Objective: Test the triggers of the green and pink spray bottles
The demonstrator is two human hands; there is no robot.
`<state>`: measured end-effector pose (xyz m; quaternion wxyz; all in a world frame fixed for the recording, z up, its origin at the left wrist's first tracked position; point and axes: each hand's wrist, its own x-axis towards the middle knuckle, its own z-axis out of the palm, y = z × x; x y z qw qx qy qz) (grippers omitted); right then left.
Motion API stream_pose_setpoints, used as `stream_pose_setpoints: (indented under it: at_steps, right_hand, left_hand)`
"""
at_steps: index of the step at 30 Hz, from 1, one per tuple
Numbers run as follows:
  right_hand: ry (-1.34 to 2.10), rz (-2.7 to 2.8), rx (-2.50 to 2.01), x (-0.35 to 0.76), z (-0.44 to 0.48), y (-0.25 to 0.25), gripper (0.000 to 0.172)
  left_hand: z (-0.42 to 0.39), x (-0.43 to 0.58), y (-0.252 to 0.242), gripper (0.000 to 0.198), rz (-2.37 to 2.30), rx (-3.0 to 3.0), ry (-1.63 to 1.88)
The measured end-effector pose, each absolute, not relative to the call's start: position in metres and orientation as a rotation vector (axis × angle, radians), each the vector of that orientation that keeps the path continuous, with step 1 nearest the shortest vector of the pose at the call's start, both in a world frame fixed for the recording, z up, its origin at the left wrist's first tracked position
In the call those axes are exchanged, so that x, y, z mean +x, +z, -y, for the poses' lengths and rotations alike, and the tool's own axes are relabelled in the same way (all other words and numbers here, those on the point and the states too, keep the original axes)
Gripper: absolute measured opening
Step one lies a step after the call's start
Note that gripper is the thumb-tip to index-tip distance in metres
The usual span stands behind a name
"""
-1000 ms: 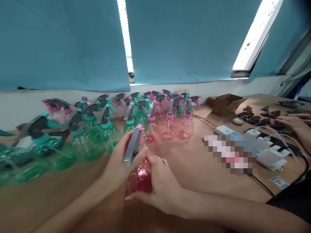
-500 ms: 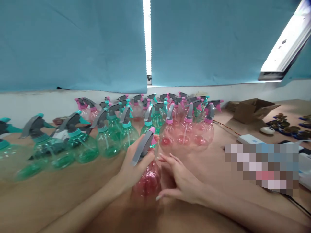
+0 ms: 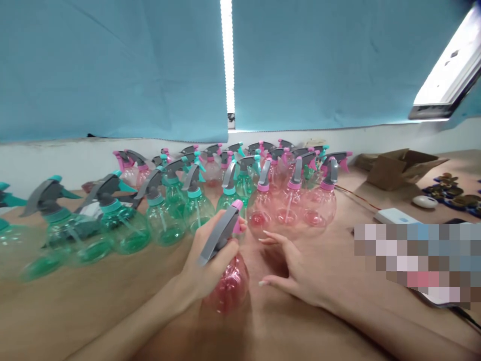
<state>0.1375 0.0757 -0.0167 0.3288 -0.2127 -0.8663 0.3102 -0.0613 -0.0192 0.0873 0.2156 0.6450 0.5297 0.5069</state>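
My left hand is wrapped round the neck of a pink spray bottle, whose grey trigger head with a pink nozzle rises above the fingers. The bottle is tilted a little, and whether its base touches the table is unclear. Just to the right, my right hand is apart from the bottle, fingers and thumb spread around nothing. Beyond the hands stand pink spray bottles in a row. Green spray bottles with turquoise collars line the left side.
Several more pink and green bottles crowd the back by the wall. To the right are an open cardboard box, a white computer mouse, dark metal-looking parts, a white box and a blurred-out patch. Wires run across the wooden table.
My right hand has moved right, away from the pink spray bottle. My left hand keeps hold of it, and both have shifted slightly. The view has turned a little.
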Motion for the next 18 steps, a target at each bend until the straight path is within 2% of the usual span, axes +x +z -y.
stream_pose_setpoints:
  at_steps: [11, 18]
  right_hand:
    - [0.815, 2.260, -0.577, 0.1429, -0.0733, -0.0174, 0.080]
    - [0.867, 2.253, -0.612, 0.1420, -0.0760, -0.0211, 0.081]
  left_hand:
    - [0.0170, -0.0567, 0.0872, 0.006, -1.467, 1.859, 1.368]
    - [0.0162, -0.0587, 0.0834, 0.016, -1.481, 1.871, 1.390]
